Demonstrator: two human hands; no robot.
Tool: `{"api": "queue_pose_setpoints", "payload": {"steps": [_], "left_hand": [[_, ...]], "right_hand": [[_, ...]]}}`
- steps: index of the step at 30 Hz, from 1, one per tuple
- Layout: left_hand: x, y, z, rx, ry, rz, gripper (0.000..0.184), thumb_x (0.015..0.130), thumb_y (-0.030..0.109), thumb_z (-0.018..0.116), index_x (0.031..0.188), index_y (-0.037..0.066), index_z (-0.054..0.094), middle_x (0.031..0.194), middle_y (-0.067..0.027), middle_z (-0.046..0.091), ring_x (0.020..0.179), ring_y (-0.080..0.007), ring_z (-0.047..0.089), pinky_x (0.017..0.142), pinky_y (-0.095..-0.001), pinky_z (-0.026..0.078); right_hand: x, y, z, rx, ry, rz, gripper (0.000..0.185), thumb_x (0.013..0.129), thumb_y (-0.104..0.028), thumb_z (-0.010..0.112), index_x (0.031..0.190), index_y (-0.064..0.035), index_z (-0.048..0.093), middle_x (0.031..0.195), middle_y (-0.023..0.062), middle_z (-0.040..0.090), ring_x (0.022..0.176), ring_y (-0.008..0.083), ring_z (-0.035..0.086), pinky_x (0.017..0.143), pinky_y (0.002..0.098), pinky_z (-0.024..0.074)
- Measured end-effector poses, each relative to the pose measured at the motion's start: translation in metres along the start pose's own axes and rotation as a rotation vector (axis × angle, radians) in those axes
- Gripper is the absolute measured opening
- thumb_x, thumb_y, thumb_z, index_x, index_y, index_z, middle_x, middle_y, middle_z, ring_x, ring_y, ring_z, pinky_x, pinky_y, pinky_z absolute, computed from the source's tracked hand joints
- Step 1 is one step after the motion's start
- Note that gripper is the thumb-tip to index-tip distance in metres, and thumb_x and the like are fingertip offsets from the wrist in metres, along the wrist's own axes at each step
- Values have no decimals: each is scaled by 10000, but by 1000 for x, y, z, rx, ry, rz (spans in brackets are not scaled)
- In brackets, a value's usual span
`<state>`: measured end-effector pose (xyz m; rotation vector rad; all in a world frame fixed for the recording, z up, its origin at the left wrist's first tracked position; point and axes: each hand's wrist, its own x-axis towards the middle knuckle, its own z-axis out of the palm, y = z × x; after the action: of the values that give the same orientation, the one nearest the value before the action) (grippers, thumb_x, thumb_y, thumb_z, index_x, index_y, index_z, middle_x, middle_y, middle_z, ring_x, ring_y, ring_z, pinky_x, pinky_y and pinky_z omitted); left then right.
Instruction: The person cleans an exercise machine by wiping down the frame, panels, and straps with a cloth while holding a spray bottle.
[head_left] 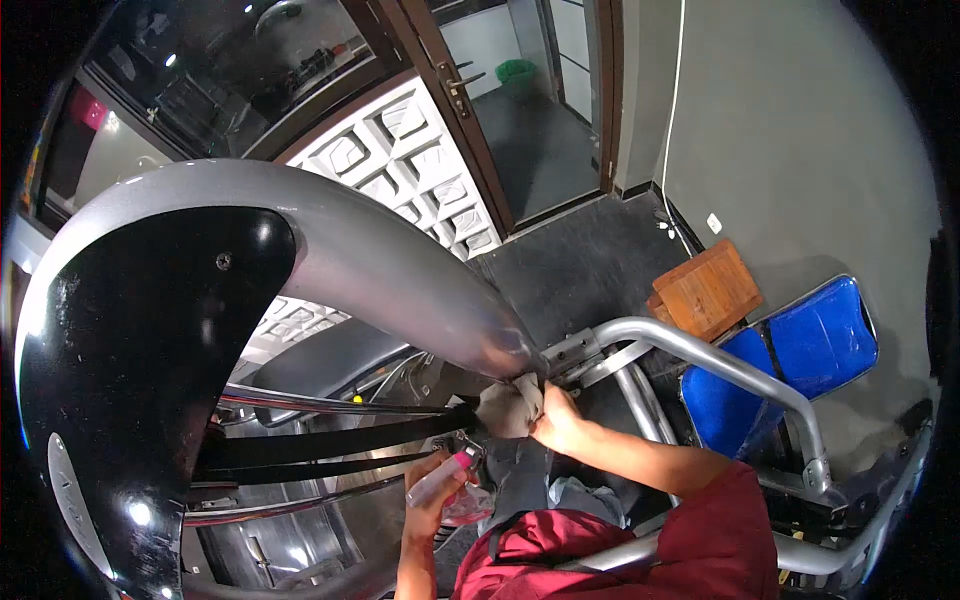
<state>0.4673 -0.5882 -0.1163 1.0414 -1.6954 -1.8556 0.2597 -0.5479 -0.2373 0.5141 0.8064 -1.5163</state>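
Observation:
My right hand (pixel 556 420) is closed on a light grey cloth (pixel 508 408), which lies against the lower end of a thick silver curved tube (pixel 400 265). Lower and to the left, my left hand (pixel 430 492) is wrapped round a clear spray bottle (pixel 440 478) with a pink top, tilted up to the right. Just left of both hands run several black straps and cables (pixel 330 445). They reach toward a large glossy black cover (pixel 150 350) that fills the left side.
Silver frame tubes (pixel 720 365) stand at the right, by blue chairs (pixel 825 340) and a wooden stool (pixel 707 290). Behind are a glass door (pixel 530 120), a white patterned wall panel (pixel 430 165) and a grey wall (pixel 810 150). A black padded bench (pixel 325 360) lies beyond the straps.

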Motion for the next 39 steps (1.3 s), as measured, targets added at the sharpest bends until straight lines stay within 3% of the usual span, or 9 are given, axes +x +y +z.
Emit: {"api": "queue_pose_setpoints", "payload": {"steps": [2, 11, 15, 18, 20, 23, 29, 32, 39], "left_hand": [[0, -1, -4, 26, 3, -24, 209, 828, 231, 701, 820, 25, 663, 773, -75, 704, 625, -101, 583, 587, -253, 437], [-1, -3, -11, 141, 21, -31, 295, 860, 313, 686, 816, 21, 681, 767, -64, 682, 627, -91, 567, 570, -242, 416], [3, 0, -10, 205, 9, -104, 337, 871, 351, 675, 815, 19, 684, 788, -60, 687, 636, -89, 567, 570, -244, 418], [8, -10, -11, 101, -55, 34, 341, 869, 354, 683, 816, 18, 691, 789, -47, 688, 641, -85, 571, 570, -246, 419], [13, -7, -5, 20, -48, -30, 328, 854, 338, 701, 811, 13, 701, 784, -38, 685, 643, -88, 575, 572, -254, 421], [19, -10, -1, 50, -79, 2, 323, 851, 330, 706, 825, 8, 702, 788, -48, 687, 646, -93, 577, 576, -260, 424], [19, 6, 8, 126, -80, -45, 301, 852, 314, 710, 849, 13, 705, 791, -49, 695, 662, -97, 580, 600, -264, 431], [17, 11, 10, 88, -39, -45, 287, 850, 301, 708, 843, 15, 705, 789, -48, 693, 666, -101, 581, 605, -265, 431], [23, -8, 0, 48, -99, -116, 280, 847, 278, 702, 871, 0, 695, 805, -69, 705, 673, -106, 598, 615, -269, 449]], "right_hand": [[17, 13, -9, -79, 60, -41, 516, 1067, -362, 204, 1319, -31, 507, 1270, 150, 620, 1160, 297, 618, 934, 497, 547], [148, 15, -105, -130, -103, 20, 459, 1055, -292, 239, 1238, -6, 548, 1122, 152, 671, 953, 266, 678, 769, 447, 583], [136, 8, -104, -157, -140, 47, 437, 1050, -260, 254, 1201, 5, 567, 1056, 153, 694, 860, 252, 705, 695, 424, 600], [63, -13, -59, -357, -155, 42, 413, 1044, -234, 283, 1195, 26, 566, 1032, 173, 702, 803, 263, 714, 681, 421, 606], [78, -6, -73, -238, -102, 9, 415, 1039, -225, 297, 1211, 40, 566, 1053, 164, 704, 842, 258, 717, 727, 416, 610], [94, -8, -92, -407, 29, -6, 423, 1055, -230, 260, 1278, -4, 539, 1214, 150, 634, 1062, 270, 653, 911, 399, 558], [203, 3, -167, -619, 113, -384, 401, 1022, -149, 363, 1411, -58, 404, 1303, 209, 584, 1231, 307, 567, 975, 406, 501], [150, -11, -118, -1237, 384, -452, 510, 967, -116, 478, 1454, -100, 332, 1351, 242, 537, 1271, 360, 520, 1008, 437, 460], [91, -58, -63, -1421, 77, -959, 386, 961, -154, 511, 1324, -24, 543, 1211, 196, 573, 1152, 385, 549, 1002, 422, 433]]}}
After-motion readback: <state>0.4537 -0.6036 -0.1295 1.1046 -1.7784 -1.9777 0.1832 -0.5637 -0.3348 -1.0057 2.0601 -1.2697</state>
